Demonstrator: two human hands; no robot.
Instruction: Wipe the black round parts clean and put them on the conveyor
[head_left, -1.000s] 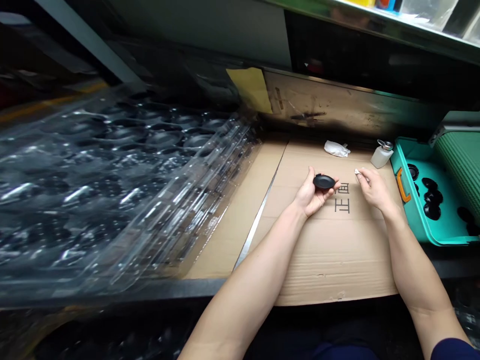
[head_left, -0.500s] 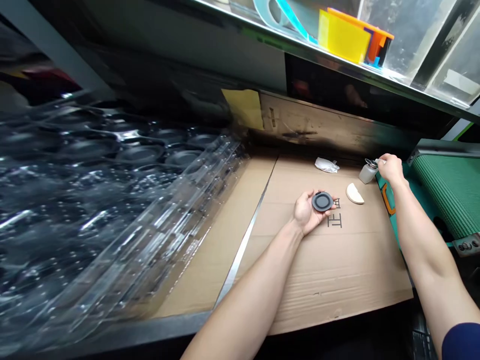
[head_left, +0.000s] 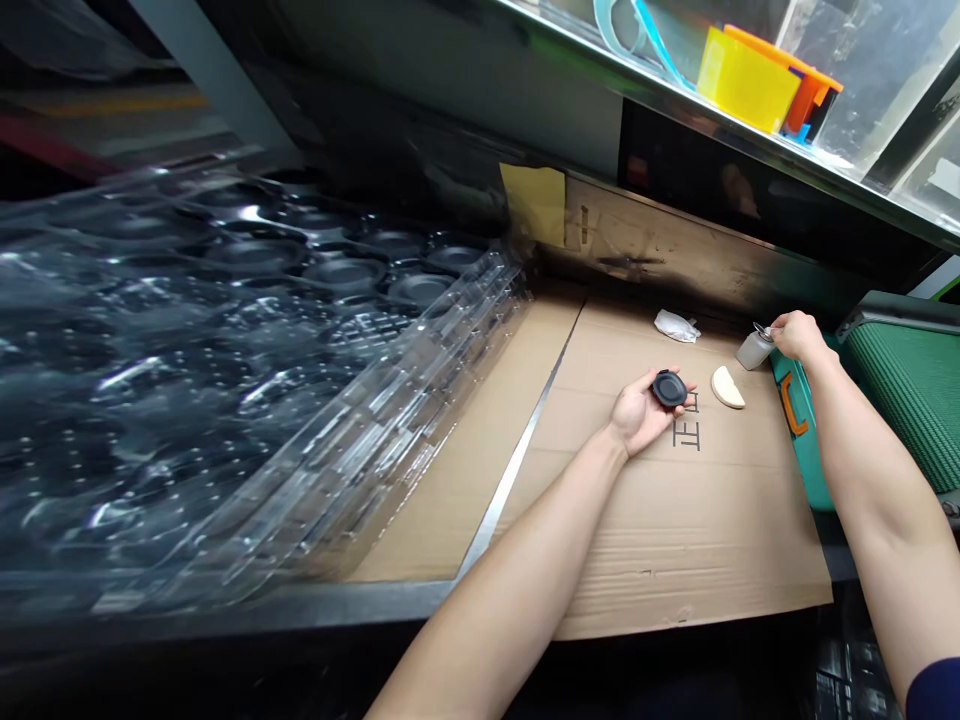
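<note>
Left hand (head_left: 641, 415) palm up on cardboard sheet (head_left: 675, 540), fingers loosely spread, cradling black round disc (head_left: 669, 388); right hand (head_left: 799, 337) at 3 o'clock, fingers pinching pump top of dispenser bottle (head_left: 754, 350); white cloth (head_left: 727, 387) between.

Bare arms at a cardboard-covered bench: the left forearm (head_left: 510, 590) and right forearm (head_left: 874, 510), long and slender, lead to the bare left hand (head_left: 637, 420) and bare right hand (head_left: 798, 337). The only garment in view is a dark navy sleeve (head_left: 934, 690), plain and smooth, its hem circling the right upper arm beyond the near right corner of the cardboard sheet (head_left: 675, 540).
</note>
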